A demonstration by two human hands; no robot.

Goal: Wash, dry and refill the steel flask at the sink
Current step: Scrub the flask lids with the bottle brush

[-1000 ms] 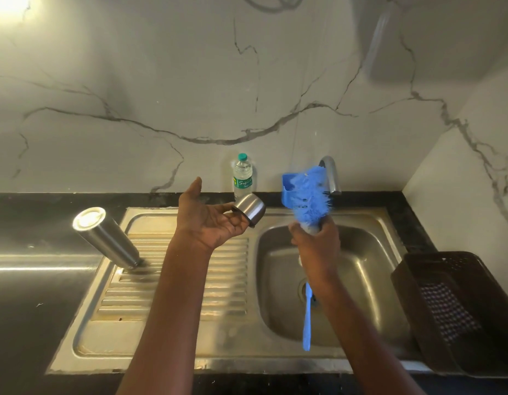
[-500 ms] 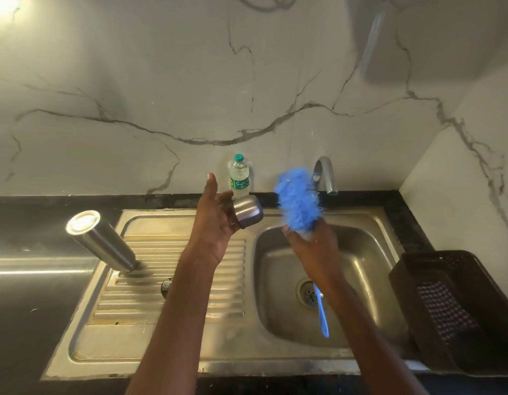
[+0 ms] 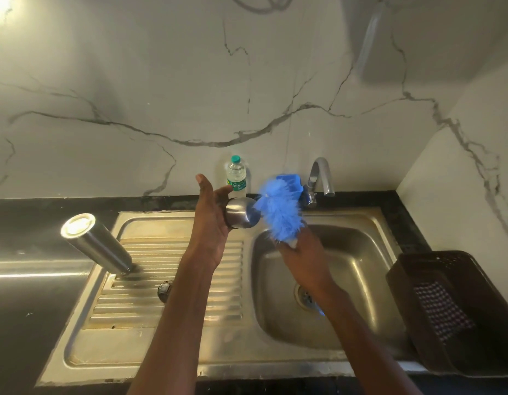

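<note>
The steel flask [image 3: 97,243] stands upside down on the ribbed drainboard [image 3: 150,283] at the left, its base up. My left hand [image 3: 211,215] holds the flask's steel cap [image 3: 241,216] over the drainboard's right edge, thumb stretched up. My right hand [image 3: 300,253] grips a blue bottle brush [image 3: 280,212] just below its bristles, above the sink basin [image 3: 358,280]. The bristles touch the cap's right side. The brush's handle is mostly hidden behind my right forearm.
A small plastic water bottle [image 3: 237,176] stands against the marble wall. The tap [image 3: 321,178] curves over the basin, with a blue holder [image 3: 290,182] beside it. A dark plastic basket [image 3: 458,312] holding a checked cloth sits at the right. A small dark object [image 3: 164,289] lies on the drainboard.
My right hand has brought the brush head left against the cap. My left hand turned, raising its thumb, while still holding the cap. The flask has not moved.
</note>
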